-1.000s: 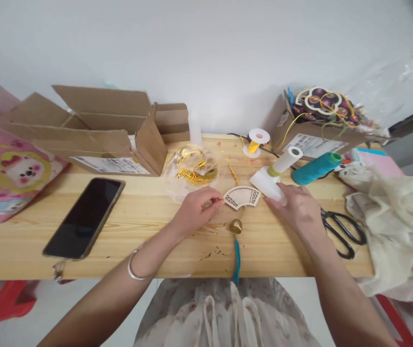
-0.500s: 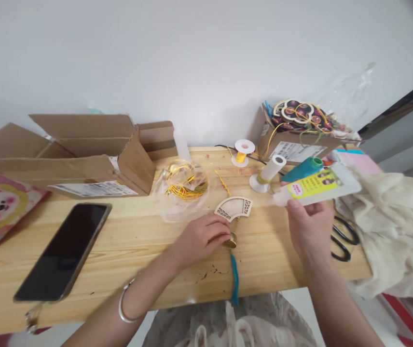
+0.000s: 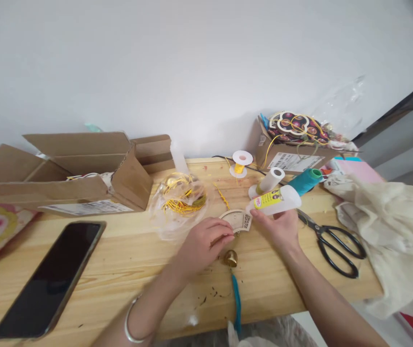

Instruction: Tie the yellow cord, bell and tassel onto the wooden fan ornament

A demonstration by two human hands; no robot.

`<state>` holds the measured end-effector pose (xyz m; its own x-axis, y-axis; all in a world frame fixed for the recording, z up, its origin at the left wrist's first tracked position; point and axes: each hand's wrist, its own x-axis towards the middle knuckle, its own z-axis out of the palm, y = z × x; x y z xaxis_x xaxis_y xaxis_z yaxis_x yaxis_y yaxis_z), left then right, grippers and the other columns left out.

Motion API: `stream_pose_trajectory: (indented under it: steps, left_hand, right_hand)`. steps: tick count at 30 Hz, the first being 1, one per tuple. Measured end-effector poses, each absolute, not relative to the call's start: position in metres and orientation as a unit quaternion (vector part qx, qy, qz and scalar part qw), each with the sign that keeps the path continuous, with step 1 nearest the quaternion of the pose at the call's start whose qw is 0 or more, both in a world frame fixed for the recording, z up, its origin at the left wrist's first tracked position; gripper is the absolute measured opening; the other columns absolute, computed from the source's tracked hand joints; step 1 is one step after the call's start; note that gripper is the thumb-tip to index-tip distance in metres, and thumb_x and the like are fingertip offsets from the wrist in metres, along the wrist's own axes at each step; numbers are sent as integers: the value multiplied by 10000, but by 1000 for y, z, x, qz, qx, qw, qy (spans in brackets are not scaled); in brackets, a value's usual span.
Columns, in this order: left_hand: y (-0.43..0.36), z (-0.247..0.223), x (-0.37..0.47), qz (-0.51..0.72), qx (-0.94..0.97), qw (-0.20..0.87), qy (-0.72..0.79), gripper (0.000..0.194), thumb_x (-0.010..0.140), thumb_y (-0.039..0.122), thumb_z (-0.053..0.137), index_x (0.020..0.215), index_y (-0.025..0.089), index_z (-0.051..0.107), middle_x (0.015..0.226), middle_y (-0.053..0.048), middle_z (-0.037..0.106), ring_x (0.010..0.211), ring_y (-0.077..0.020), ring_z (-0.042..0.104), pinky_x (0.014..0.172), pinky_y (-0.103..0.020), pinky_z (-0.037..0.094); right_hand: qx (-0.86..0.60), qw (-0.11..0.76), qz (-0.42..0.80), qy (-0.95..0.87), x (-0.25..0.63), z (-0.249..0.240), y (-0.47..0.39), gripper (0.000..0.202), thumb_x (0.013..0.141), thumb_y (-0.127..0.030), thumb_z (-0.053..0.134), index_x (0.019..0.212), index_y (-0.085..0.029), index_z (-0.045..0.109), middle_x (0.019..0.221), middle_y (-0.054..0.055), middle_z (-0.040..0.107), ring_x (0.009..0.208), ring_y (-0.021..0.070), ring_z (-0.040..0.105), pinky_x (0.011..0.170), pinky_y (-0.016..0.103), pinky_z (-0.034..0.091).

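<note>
1. Step in hand (judged): the white bottle [image 3: 285,200] was being positioned beside the fan-shaped plate [image 3: 236,220], which lay on the bench [image 3: 119,270].
2. Right hand [image 3: 282,233]: fingers grasped the bottle.
3. Left hand [image 3: 201,243]: fingers bent over the plate's left part; whether they pinched it could not be told.
4. Next move: probably called for a steadied plate and a controlled bottle tip.
5. Orientation: the bottle's narrow end pointed left, toward the plate; its long axis ran roughly left to right. The plate's wide arc faced the wall [image 3: 206,72].

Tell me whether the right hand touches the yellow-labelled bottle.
Touching: the head view shows the right hand gripping the yellow-labelled bottle, thumb along its lower edge.
</note>
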<state>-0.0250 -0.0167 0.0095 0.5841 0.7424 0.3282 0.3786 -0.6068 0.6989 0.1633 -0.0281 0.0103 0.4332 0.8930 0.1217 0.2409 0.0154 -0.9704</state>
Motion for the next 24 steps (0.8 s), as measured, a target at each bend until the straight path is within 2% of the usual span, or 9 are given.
stream_pose_trajectory:
  steps: [6,15,24]
  left_hand:
    - [-11,8,-35,340,807,308,372,126,782,207,540,806,182,661,834,-41,645,776,-128,587,710,-252,474]
    - [-16,7,-27,294,827,344,334,150,808,218,503,838,189,647,841,-38,666,799,-139,581,731,-275,465]
    - [-16,5,-27,289,839,329,324,150,805,215,511,850,184,651,863,-38,664,815,-139,569,742,-282,461]
  right_hand:
    - [-658,541,280,-442,164,7,-29,260,534,-319,725,715,-155,636,746,78,700,670,237,658,617,361,545]
    - [-662,505,277,-480,159,7,-30,253,542,-355,716,677,-155,643,703,75,700,638,233,656,579,332,542]
    - [-655,479,244,-531,158,7,-32,227,556,-349,714,654,-159,637,686,71,688,615,221,641,565,327,532]
